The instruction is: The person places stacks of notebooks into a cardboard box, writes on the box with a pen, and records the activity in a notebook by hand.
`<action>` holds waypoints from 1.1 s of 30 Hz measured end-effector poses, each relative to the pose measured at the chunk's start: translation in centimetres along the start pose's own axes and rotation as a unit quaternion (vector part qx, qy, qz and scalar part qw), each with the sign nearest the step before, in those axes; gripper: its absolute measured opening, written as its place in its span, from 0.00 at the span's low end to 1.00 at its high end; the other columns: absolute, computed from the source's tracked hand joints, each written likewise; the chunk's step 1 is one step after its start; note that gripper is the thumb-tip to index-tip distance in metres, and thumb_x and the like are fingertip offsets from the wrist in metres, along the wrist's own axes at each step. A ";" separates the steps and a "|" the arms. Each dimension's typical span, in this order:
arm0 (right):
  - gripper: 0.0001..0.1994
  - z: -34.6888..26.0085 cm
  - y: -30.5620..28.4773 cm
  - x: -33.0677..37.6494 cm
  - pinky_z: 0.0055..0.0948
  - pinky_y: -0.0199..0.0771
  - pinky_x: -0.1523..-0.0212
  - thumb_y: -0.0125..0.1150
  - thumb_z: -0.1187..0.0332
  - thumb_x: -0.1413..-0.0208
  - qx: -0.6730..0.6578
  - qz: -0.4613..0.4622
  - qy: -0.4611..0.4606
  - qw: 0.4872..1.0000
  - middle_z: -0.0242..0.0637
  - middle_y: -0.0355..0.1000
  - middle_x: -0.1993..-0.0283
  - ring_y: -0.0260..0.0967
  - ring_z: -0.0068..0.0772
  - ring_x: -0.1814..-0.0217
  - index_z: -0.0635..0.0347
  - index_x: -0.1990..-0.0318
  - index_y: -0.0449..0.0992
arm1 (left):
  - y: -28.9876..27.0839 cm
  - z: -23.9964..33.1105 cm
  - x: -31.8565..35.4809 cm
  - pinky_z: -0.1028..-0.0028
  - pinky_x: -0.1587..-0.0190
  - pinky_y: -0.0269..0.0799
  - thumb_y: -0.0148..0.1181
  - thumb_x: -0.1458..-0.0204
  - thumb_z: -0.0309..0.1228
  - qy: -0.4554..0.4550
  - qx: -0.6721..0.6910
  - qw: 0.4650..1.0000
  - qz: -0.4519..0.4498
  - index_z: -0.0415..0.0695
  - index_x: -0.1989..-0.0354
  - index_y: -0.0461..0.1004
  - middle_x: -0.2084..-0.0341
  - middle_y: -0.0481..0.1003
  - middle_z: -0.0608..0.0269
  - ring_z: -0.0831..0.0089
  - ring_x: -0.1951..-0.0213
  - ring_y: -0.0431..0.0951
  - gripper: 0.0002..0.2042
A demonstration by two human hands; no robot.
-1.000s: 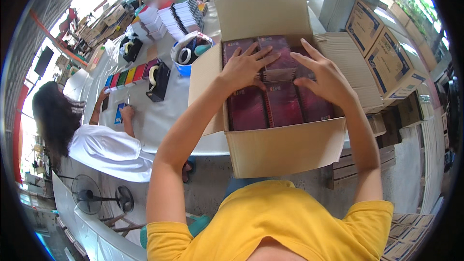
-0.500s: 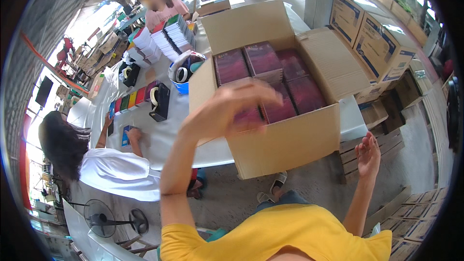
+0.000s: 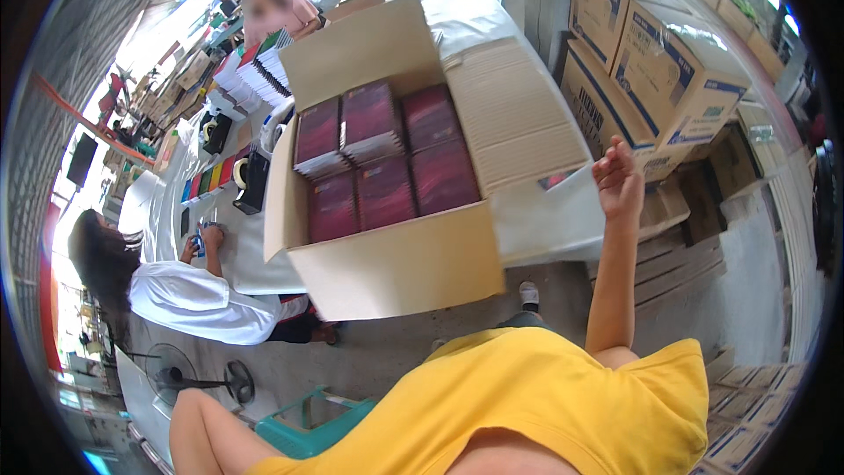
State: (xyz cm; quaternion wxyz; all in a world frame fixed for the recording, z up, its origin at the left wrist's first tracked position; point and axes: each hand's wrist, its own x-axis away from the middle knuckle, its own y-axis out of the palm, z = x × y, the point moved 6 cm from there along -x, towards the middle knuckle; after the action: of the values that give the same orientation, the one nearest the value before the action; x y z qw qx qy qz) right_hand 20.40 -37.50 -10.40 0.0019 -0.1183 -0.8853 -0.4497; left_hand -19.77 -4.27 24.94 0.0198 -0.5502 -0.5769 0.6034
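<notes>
An open cardboard box [image 3: 400, 264] stands on the white-covered table with its flaps folded outward. Inside it are several stacks of dark red spiral notebooks [image 3: 385, 193], set close together in two rows. My right hand [image 3: 618, 180] is raised to the right of the box, apart from its right flap [image 3: 519, 114]; its fingers are loosely curled and nothing shows in them. My left arm [image 3: 207, 435] is bent at the lower left, and its hand is out of view.
Taped cartons [image 3: 677, 70] are stacked on the right by a pillar. A co-worker in white [image 3: 202, 299] handles a small blue item at the table's left, near a black tape dispenser [image 3: 252, 183]. A green stool [image 3: 316, 422] and a fan [image 3: 189, 378] stand below.
My left hand has moved from above the box to out of view at the lower left. My right hand is higher in view. The box appears further left, and more of the table shows beyond it.
</notes>
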 end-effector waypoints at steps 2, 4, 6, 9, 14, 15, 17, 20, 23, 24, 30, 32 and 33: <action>0.11 1.8 -1.0 -2.9 0.29 0.69 0.62 0.59 0.63 0.41 0.028 -0.015 0.075 0.997 0.25 0.71 0.72 0.67 0.19 0.72 0.56 0.55 0.75 | 4.0 -1.6 -1.1 0.70 0.51 0.71 0.61 0.51 0.45 -0.073 -0.005 0.997 0.031 0.46 0.50 0.73 0.60 0.76 0.60 0.70 0.56 0.75 0.22; 0.12 3.1 -1.1 -4.0 0.28 0.70 0.64 0.60 0.62 0.41 0.069 -0.042 0.131 0.988 0.26 0.70 0.72 0.67 0.19 0.73 0.57 0.54 0.74 | 8.4 -4.5 -2.1 0.67 0.49 0.69 0.63 0.54 0.48 -0.179 0.021 0.981 0.075 0.42 0.48 0.71 0.56 0.74 0.57 0.67 0.53 0.74 0.28; 0.11 2.6 -2.0 -5.0 0.24 0.70 0.68 0.60 0.63 0.42 0.138 -0.059 0.128 0.980 0.28 0.71 0.72 0.67 0.19 0.74 0.58 0.56 0.75 | 13.4 -8.0 -2.9 0.64 0.47 0.68 0.65 0.57 0.50 -0.275 0.083 0.948 0.138 0.39 0.46 0.69 0.53 0.72 0.54 0.63 0.51 0.73 0.34; 0.08 2.4 -4.1 -8.5 0.21 0.71 0.70 0.60 0.68 0.43 0.272 -0.088 0.121 0.951 0.29 0.73 0.71 0.68 0.18 0.74 0.58 0.57 0.76 | 22.0 -12.1 -3.0 0.59 0.44 0.66 0.68 0.62 0.54 -0.390 0.221 0.872 0.199 0.33 0.43 0.66 0.47 0.69 0.49 0.58 0.47 0.71 0.42; 0.07 6.3 -1.3 -14.6 0.18 0.71 0.72 0.61 0.71 0.44 0.446 -0.212 0.086 0.865 0.32 0.75 0.69 0.70 0.17 0.72 0.61 0.60 0.78 | 34.1 -10.7 -4.9 0.51 0.36 0.52 0.67 0.68 0.65 -0.460 0.135 0.878 0.005 0.47 0.39 0.68 0.34 0.55 0.47 0.51 0.36 0.60 0.47; 0.07 7.5 -0.4 -16.5 0.19 0.71 0.73 0.62 0.70 0.45 0.479 -0.218 0.065 0.848 0.32 0.76 0.69 0.70 0.17 0.72 0.61 0.61 0.79 | 35.8 -10.4 -5.7 0.51 0.35 0.50 0.68 0.68 0.63 -0.455 0.094 0.882 -0.077 0.51 0.43 0.71 0.34 0.56 0.49 0.50 0.36 0.59 0.43; 0.07 10.3 1.9 -20.5 0.25 0.72 0.69 0.64 0.69 0.48 0.535 -0.231 0.006 0.812 0.36 0.77 0.69 0.73 0.25 0.70 0.61 0.64 0.80 | 38.4 -9.8 -6.0 0.49 0.34 0.47 0.69 0.68 0.60 -0.438 0.015 0.866 -0.243 0.59 0.49 0.78 0.34 0.57 0.51 0.50 0.35 0.59 0.34; 0.08 15.5 6.6 -25.8 0.38 0.72 0.54 0.65 0.67 0.53 0.655 -0.258 -0.167 0.690 0.45 0.73 0.55 0.71 0.42 0.51 0.61 0.66 0.80 | 40.3 -10.0 -3.9 0.53 0.34 0.44 0.69 0.62 0.54 -0.487 -0.070 0.846 -0.206 0.68 0.58 0.82 0.38 0.65 0.62 0.57 0.36 0.61 0.20; 0.09 21.0 11.5 -29.2 0.47 0.64 0.45 0.65 0.66 0.54 0.777 -0.263 -0.185 0.541 0.45 0.65 0.45 0.58 0.46 0.38 0.59 0.66 0.81 | 41.0 -10.9 -4.4 0.53 0.34 0.45 0.68 0.60 0.41 -0.527 -0.128 0.818 -0.192 0.66 0.52 0.79 0.38 0.66 0.65 0.58 0.36 0.61 0.21; 0.09 22.9 12.4 -30.1 0.48 0.62 0.44 0.64 0.66 0.54 0.794 -0.275 -0.201 0.503 0.44 0.63 0.44 0.56 0.47 0.36 0.60 0.66 0.82 | 40.8 -11.2 -4.5 0.52 0.34 0.46 0.68 0.60 0.38 -0.544 -0.142 0.804 -0.196 0.64 0.51 0.78 0.38 0.66 0.64 0.57 0.36 0.61 0.22; 0.14 30.8 12.3 -36.0 0.58 0.45 0.37 0.59 0.70 0.58 0.846 -0.291 -0.165 0.415 0.47 0.52 0.31 0.42 0.49 0.27 0.58 0.61 0.83 | 40.6 -12.3 -4.5 0.52 0.34 0.45 0.68 0.61 0.39 -0.592 -0.133 0.763 -0.223 0.62 0.48 0.76 0.39 0.66 0.65 0.59 0.36 0.60 0.25; 0.15 29.9 13.4 -35.1 0.56 0.51 0.40 0.64 0.66 0.58 0.869 -0.277 -0.115 0.394 0.45 0.57 0.36 0.47 0.48 0.30 0.58 0.60 0.83 | 40.3 -12.3 -4.2 0.56 0.34 0.46 0.68 0.61 0.40 -0.597 -0.147 0.762 -0.202 0.63 0.53 0.79 0.42 0.70 0.67 0.62 0.38 0.63 0.21; 0.14 28.7 13.6 -34.8 0.50 0.62 0.45 0.61 0.64 0.54 0.872 -0.247 -0.152 0.394 0.45 0.61 0.39 0.55 0.50 0.34 0.60 0.61 0.83 | 40.2 -12.4 -4.1 0.57 0.34 0.47 0.68 0.61 0.40 -0.595 -0.155 0.764 -0.195 0.64 0.54 0.80 0.44 0.72 0.68 0.63 0.39 0.64 0.20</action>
State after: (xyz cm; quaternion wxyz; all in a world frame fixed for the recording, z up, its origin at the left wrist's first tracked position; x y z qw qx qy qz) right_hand 60.10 -14.12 -20.52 -0.1419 0.1053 -0.7705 0.6124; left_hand 14.89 -12.03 2.02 -0.2955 0.0479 -0.6536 0.6951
